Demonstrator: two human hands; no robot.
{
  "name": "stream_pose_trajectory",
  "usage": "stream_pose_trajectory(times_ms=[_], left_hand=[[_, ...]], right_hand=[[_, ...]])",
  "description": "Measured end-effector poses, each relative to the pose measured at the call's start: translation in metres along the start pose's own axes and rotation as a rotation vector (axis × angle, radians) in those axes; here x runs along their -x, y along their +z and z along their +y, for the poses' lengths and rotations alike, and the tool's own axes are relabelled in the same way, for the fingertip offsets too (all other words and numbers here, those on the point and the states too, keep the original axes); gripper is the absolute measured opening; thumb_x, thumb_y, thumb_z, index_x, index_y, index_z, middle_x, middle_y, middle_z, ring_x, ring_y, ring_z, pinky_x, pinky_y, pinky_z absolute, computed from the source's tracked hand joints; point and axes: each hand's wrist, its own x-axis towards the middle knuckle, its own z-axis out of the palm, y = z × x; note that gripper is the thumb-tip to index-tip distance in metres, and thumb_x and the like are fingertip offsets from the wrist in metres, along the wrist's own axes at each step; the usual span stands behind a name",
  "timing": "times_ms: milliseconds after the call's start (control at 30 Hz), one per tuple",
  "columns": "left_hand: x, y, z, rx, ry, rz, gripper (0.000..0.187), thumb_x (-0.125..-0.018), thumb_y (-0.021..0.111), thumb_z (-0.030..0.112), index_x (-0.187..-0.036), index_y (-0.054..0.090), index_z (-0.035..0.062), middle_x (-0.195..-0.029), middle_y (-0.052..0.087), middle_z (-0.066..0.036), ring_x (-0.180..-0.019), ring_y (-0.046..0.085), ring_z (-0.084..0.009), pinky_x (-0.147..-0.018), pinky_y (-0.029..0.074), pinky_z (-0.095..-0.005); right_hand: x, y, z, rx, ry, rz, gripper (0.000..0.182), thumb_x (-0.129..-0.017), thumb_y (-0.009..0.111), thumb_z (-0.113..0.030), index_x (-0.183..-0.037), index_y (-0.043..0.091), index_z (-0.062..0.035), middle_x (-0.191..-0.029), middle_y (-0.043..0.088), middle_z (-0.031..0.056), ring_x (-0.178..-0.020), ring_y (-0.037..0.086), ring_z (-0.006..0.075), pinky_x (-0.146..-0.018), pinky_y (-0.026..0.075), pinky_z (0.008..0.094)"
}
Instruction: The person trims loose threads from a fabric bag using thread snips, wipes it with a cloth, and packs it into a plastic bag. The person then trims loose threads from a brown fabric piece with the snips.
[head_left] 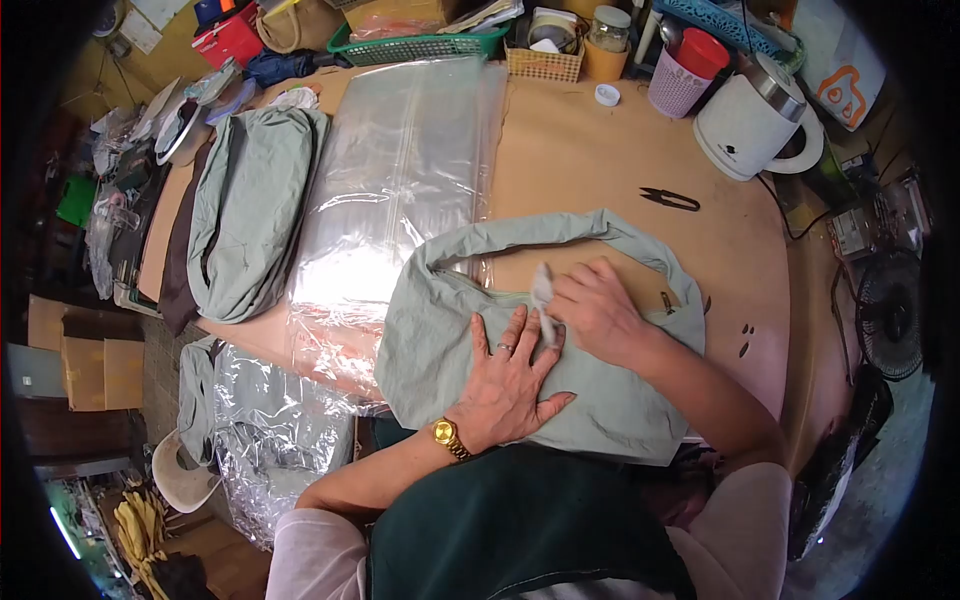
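A pale green fabric bag [600, 400] with a looped strap lies flat on the brown table [590, 160] in front of me. My left hand [510, 375], with a ring and a gold watch, presses flat on the bag's body, fingers spread. My right hand [595, 310] rests just right of it on the bag's upper edge and pinches a small white tag [542, 290] between its fingers.
A stack of clear plastic sleeves [400, 180] lies left of the bag, with more green bags [250, 210] piled beyond. Black thread snips [670, 199] lie on the table further back. A white kettle [755, 125], baskets and jars crowd the far edge. Crinkled plastic [270, 430] sits below the table's left side.
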Motion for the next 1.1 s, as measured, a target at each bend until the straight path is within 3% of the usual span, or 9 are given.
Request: stream_pose_trajectory(times_ms=[233, 400, 467, 600, 800, 933, 1100], left_hand=[[0.003, 0.004, -0.001, 0.052, -0.018, 0.069, 0.076, -0.088, 0.050, 0.063, -0.143, 0.044, 0.0100, -0.147, 0.035, -0.024, -0.140, 0.027, -0.0439, -0.102, 0.016, -0.0763], [0.006, 0.000, 0.004, -0.035, -0.078, 0.074, 0.074, -0.087, 0.050, 0.065, -0.145, 0.044, 0.0183, -0.154, 0.030, -0.016, -0.137, 0.019, -0.0577, -0.097, 0.016, -0.0805], [0.007, 0.002, 0.004, -0.040, -0.076, 0.069, 0.075, -0.087, 0.050, 0.065, -0.145, 0.043, 0.0184, -0.154, 0.029, -0.016, -0.137, 0.019, -0.0583, -0.097, 0.016, -0.0804], [0.006, 0.002, 0.003, -0.050, -0.067, 0.062, 0.076, -0.087, 0.050, 0.065, -0.146, 0.042, 0.0183, -0.154, 0.029, -0.016, -0.137, 0.018, -0.0584, -0.097, 0.017, -0.0802], [0.004, 0.000, 0.001, -0.043, -0.050, 0.036, 0.075, -0.087, 0.050, 0.065, -0.146, 0.042, 0.0191, -0.151, 0.032, -0.019, -0.136, 0.020, -0.0583, -0.098, 0.016, -0.0793], [0.004, -0.002, 0.002, -0.036, -0.072, 0.025, 0.075, -0.087, 0.050, 0.065, -0.146, 0.042, 0.0199, -0.151, 0.032, -0.020, -0.136, 0.020, -0.0579, -0.099, 0.016, -0.0790], [0.004, -0.001, -0.001, -0.055, -0.030, 0.056, 0.075, -0.086, 0.051, 0.065, -0.146, 0.042, 0.0198, -0.149, 0.033, -0.021, -0.137, 0.020, -0.0573, -0.098, 0.016, -0.0794]], right_hand=[[0.016, -0.008, -0.002, -0.096, 0.154, 0.013, 0.005, -0.073, 0.063, -0.007, -0.078, 0.061, -0.0080, -0.084, 0.054, 0.0051, -0.089, 0.054, 0.0245, -0.082, 0.038, 0.0392], [0.033, -0.045, -0.001, 0.031, 0.295, -0.136, 0.009, -0.074, 0.067, -0.008, -0.082, 0.062, -0.0075, -0.085, 0.055, 0.0069, -0.091, 0.055, 0.0260, -0.084, 0.039, 0.0402], [0.021, -0.041, -0.012, -0.092, 0.336, 0.046, 0.009, -0.077, 0.067, -0.009, -0.085, 0.064, -0.0078, -0.086, 0.055, 0.0083, -0.091, 0.055, 0.0270, -0.083, 0.040, 0.0393], [0.026, -0.019, -0.012, -0.207, 0.269, -0.028, 0.007, -0.081, 0.064, -0.010, -0.086, 0.064, -0.0067, -0.084, 0.055, 0.0080, -0.090, 0.055, 0.0268, -0.084, 0.041, 0.0392], [0.009, -0.006, 0.004, -0.084, 0.047, -0.018, 0.005, -0.077, 0.061, -0.009, -0.081, 0.064, -0.0087, -0.086, 0.055, 0.0051, -0.089, 0.054, 0.0228, -0.082, 0.039, 0.0372], [-0.003, 0.002, -0.002, -0.001, 0.020, 0.036, 0.006, -0.076, 0.059, -0.009, -0.079, 0.064, -0.0106, -0.085, 0.054, 0.0036, -0.089, 0.054, 0.0208, -0.081, 0.037, 0.0361], [0.017, -0.015, 0.004, 0.051, 0.054, -0.076, 0.005, -0.075, 0.058, -0.011, -0.078, 0.062, -0.0116, -0.088, 0.054, 0.0029, -0.091, 0.054, 0.0206, -0.083, 0.037, 0.0368]])
